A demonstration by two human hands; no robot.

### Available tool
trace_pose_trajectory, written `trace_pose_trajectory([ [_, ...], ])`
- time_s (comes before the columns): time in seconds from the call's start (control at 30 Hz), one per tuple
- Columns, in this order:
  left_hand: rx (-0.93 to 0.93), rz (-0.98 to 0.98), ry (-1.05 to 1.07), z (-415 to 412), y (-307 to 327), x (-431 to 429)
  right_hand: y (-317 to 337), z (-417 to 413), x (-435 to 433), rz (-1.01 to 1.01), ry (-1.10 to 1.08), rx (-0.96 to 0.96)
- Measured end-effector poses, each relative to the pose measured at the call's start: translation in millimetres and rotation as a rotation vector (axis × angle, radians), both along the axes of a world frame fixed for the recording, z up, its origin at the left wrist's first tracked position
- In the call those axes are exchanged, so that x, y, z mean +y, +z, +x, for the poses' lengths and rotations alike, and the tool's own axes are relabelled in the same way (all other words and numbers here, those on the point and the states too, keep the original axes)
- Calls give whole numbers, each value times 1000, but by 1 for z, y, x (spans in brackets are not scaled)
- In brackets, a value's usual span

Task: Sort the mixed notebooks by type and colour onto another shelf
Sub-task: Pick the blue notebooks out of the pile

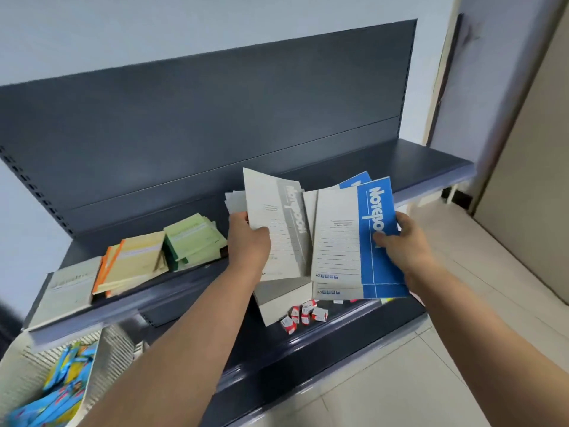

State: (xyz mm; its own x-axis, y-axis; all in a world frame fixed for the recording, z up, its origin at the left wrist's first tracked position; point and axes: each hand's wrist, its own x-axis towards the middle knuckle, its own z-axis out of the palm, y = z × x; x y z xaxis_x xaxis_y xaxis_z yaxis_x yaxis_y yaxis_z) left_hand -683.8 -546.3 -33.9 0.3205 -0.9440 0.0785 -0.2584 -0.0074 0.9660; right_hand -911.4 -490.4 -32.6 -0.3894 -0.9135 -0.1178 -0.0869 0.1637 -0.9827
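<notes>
My left hand [250, 245] grips a fanned bunch of grey-striped notebooks [277, 223] above the dark shelf [425, 167]. Beside it, my right hand [406, 245] grips blue-striped notebooks [354, 241], thumb across the blue band of the front cover. Both bunches stand upright and touch each other in the middle. On the shelf to the left lie a pile of green notebooks [194, 241], a pile of yellow notebooks with orange spines [135, 266] and a grey notebook [70, 288] at the far left.
Several small red-and-white boxes [303, 314] lie on the lower shelf [338, 337] under the held notebooks. A white wire basket [117, 343] with colourful packets [58, 392] sits at the bottom left. Tiled floor and a door lie to the right.
</notes>
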Motion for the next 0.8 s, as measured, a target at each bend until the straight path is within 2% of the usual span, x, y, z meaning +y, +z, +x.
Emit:
trace_pose_trajectory([
  [0.23, -64, -5, 76, -5, 1, -84, -5, -19, -75, 20, -10, 0],
  [0.33, -64, 32, 154, 10, 3, -129, 0, -18, -119, 12, 20, 25],
  [0.4, -126, 80, 168, 18, 1, -154, 1, -13, -148, 18, 55, 66],
  [0.57, -435, 238, 147, 30, -18, -184, -6, -2, -209, 59, 113, 76],
  [0.7, -857, 438, 94, 30, -22, -190, -16, -3, -246, 123, 189, 94],
  [0.8, -940, 419, 6, 18, -15, -199, -24, -7, -268, 161, 234, 118],
])
